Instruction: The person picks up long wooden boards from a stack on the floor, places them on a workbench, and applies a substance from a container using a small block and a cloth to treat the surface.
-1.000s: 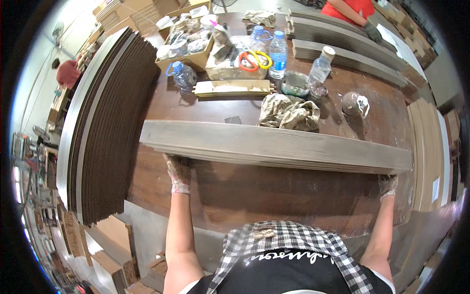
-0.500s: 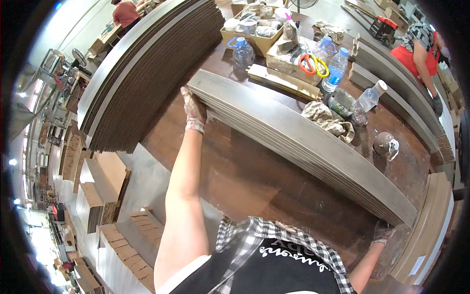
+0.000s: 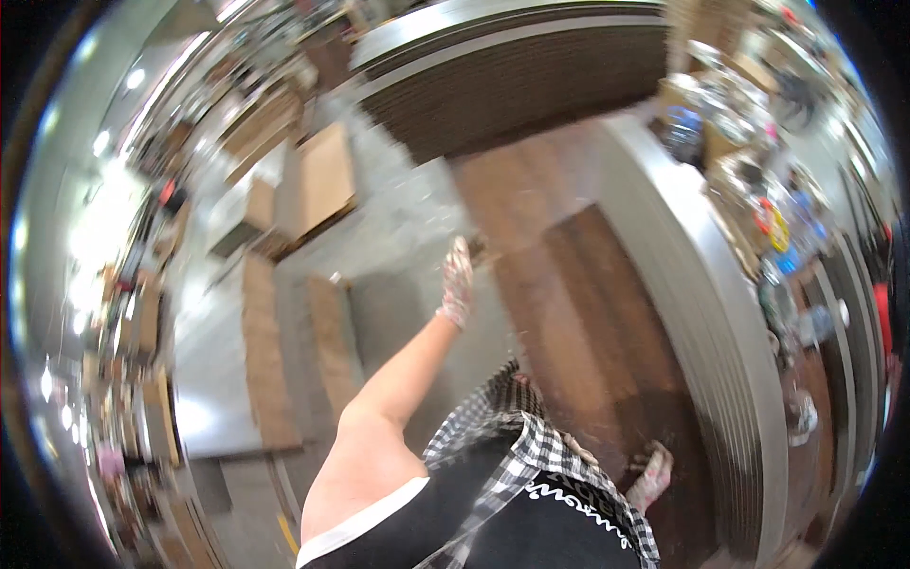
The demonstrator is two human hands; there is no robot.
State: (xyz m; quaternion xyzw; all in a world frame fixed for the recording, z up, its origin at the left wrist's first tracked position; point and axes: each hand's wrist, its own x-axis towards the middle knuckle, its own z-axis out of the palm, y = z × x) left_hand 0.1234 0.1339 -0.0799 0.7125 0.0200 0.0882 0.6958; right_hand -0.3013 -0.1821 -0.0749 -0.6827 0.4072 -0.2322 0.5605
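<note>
My left hand (image 3: pixel 456 284), in a patterned thin glove, is stretched out beside the table's left edge. Its fingers are extended and nothing shows in them. My right hand (image 3: pixel 650 478), gloved too, hovers low over the brown tabletop (image 3: pixel 588 294) with fingers loosely apart and nothing in them. To its right lies a stack of long grey boards (image 3: pixel 697 275), lengthwise on the table; neither hand touches it. A taller stack of dark-edged boards (image 3: pixel 531 95) stands at the table's far end. Motion blurs the picture.
Bottles, scissors (image 3: pixel 775 228) and wrapped items crowd the table beyond the grey boards. On the left, cardboard-edged stacks (image 3: pixel 270 351) and a box-like brown bundle (image 3: pixel 322 180) stand on the grey floor (image 3: pixel 408 218). More long boards (image 3: pixel 844 360) lie at the far right.
Both hands have let go of the grey board stack and moved off it. My view has swung left, so the stack and the bottles now appear farther right.
</note>
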